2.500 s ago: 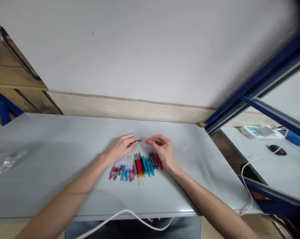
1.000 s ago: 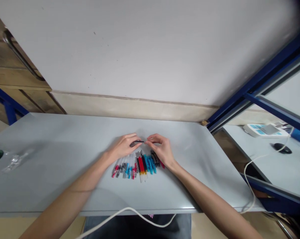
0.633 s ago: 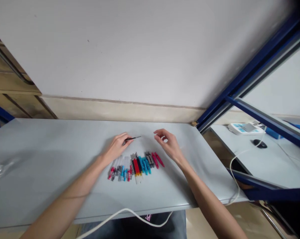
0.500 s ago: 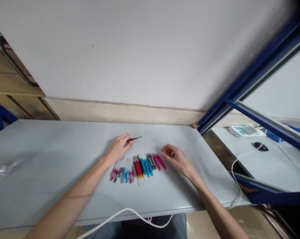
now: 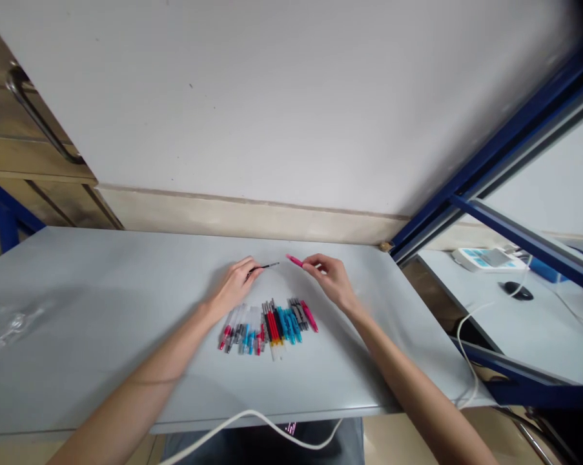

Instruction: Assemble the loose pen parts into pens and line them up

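Between the fingertips of my left hand (image 5: 239, 281) is a thin dark pen refill (image 5: 266, 266), its tip pointing right. My right hand (image 5: 328, 276) pinches a pink pen barrel (image 5: 295, 260), which points left toward the refill with a small gap between them. Below the hands lies a row of pen parts: clear pieces with coloured ends (image 5: 240, 336), red and black refills (image 5: 272, 323), blue barrels (image 5: 290, 325), grey barrels (image 5: 299, 314) and one pink barrel (image 5: 309, 316).
The grey table (image 5: 126, 290) meets a white wall (image 5: 272, 116) at the back. Clear plastic wrap (image 5: 17, 326) lies at the left. A white cable (image 5: 252, 416) crosses the front edge. At right are a blue frame (image 5: 514, 239), a side table and a black mouse (image 5: 518, 290).
My right hand has picked up one of the two pink barrels and brought it up and left, close to the refill. My left hand still holds the refill.
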Tool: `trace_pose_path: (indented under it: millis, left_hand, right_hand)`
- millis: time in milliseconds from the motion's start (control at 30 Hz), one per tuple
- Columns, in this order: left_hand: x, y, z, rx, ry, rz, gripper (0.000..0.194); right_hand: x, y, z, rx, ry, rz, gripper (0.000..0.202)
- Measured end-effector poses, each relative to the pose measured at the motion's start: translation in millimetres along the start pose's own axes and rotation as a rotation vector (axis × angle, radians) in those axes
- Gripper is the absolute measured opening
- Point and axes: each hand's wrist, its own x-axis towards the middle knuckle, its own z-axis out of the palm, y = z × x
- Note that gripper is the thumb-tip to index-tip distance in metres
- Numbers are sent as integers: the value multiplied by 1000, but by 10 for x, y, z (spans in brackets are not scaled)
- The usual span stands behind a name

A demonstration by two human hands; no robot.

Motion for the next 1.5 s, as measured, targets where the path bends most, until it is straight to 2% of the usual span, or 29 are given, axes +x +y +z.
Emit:
trace_pose_path:
  millis: [133,300,633,833,1000,1200,1367,1500]
  left_hand:
    - [2,-10,-18,59,-6,-17,19]
    - [13,-5,-26,136,-53,5,18]
    - [19,5,-23,151,-74,-12,20]
    - [2,79,-51,132,-120,-67,24]
    - [-19,99,-59,111,-118,-13,27]
    - [-10,57,-8,60,-145,54,32]
    - [8,21,2,-34,-71,40,24]
    - [1,49,-2,-68,-79,34,24]
  right_hand:
    - [129,256,273,230,81,86,28]
    - [61,428,297,252,40,90,27]
    - [68,389,279,222,-1,114,25]
    - [22,280,262,176,19,50,24]
    - [-15,172,266,167,15,-42,16]
    - [-27,177,295,155,-39,-14,14]
    - [-33,187,298,184,-59,-23,15]
    - [-39,161,310,181,-70,-8,17]
